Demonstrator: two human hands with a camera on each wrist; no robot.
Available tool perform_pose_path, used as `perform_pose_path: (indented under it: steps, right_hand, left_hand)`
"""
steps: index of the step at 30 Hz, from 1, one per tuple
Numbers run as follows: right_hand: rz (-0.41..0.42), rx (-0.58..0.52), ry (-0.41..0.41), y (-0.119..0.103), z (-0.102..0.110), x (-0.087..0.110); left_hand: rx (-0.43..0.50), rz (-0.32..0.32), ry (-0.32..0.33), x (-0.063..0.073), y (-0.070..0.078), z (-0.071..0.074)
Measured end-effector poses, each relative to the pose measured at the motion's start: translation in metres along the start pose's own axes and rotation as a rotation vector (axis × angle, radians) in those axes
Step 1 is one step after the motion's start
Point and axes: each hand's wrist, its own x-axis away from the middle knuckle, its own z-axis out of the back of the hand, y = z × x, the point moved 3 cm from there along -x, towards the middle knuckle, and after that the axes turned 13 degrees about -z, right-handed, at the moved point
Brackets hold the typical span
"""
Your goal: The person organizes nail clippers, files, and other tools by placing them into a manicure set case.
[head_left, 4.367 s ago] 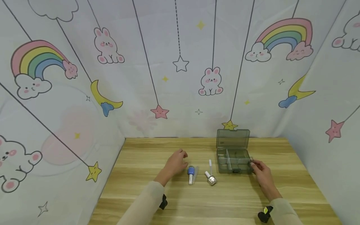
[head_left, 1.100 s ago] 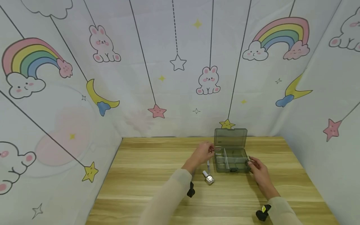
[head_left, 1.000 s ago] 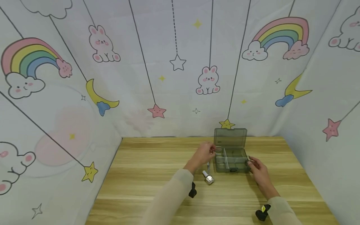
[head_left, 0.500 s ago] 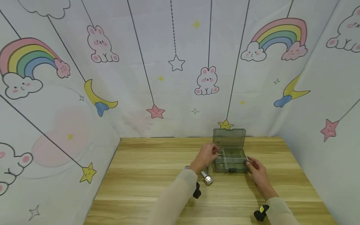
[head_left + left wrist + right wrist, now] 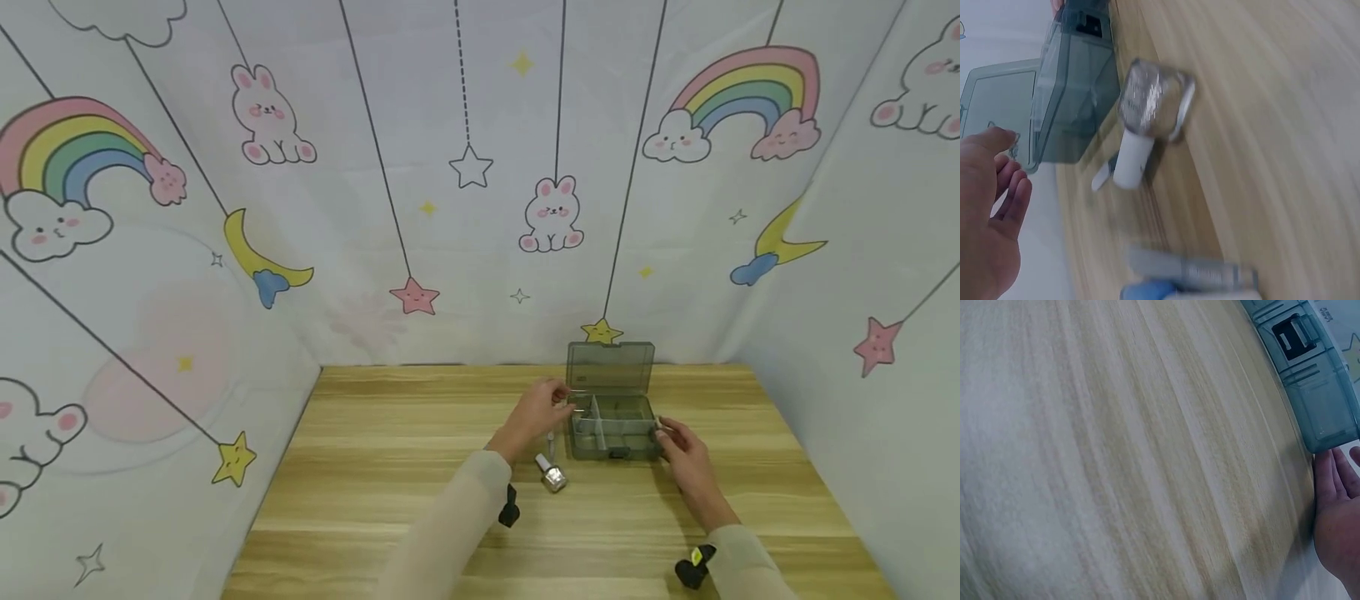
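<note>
A translucent grey-green divided box (image 5: 615, 454) stands with its lid (image 5: 611, 367) raised. Beside its back left corner is my left hand (image 5: 536, 412), thumb and fingers apart, holding nothing. A small dark item (image 5: 585, 411) shows in the back left compartment. My right hand (image 5: 690, 467) rests against the box's right side; in the right wrist view, straight fingers (image 5: 1333, 478) touch its end wall. A silvery nail polish bottle (image 5: 553, 477) with a white cap lies in front of the box, near a slim white-tipped stick (image 5: 1102, 177).
At the bottom of the left wrist view lie a blue bottle (image 5: 1147, 291) and a blurred grey flat piece (image 5: 1179, 267); my left forearm hides them in the head view. A patterned cloth wall (image 5: 465, 250) rises behind the wooden table (image 5: 375, 467).
My left hand carried a small thin item to the back left compartment, let go of it, and has drawn back slightly left. My right hand stays at the box's side.
</note>
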Motion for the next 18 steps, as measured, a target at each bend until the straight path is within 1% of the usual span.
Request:
perform_pose_path:
  steps: [4,6,9,12,18]
  right_hand:
    - [0.024,-0.006,0.018,-0.001,0.002,-0.003]
    - [0.027,-0.004,0.018,-0.001,0.002,-0.003]
    - [0.021,0.004,0.011,-0.001,0.003,-0.002]
    - [0.013,0.002,-0.003,-0.002,0.003,0.0]
    - [0.019,0.007,0.0,0.0,0.001,0.0]
  left_hand:
    - [-0.02,-0.022,-0.045,0.01,-0.01,0.014]
    - [-0.009,-0.009,-0.07,0.018,-0.014,0.021]
    - [-0.006,0.005,-0.09,0.031,-0.022,0.028]
    - [-0.016,0.006,-0.093,0.044,-0.029,0.034]
    - [-0.027,0.006,-0.083,0.07,-0.035,0.046]
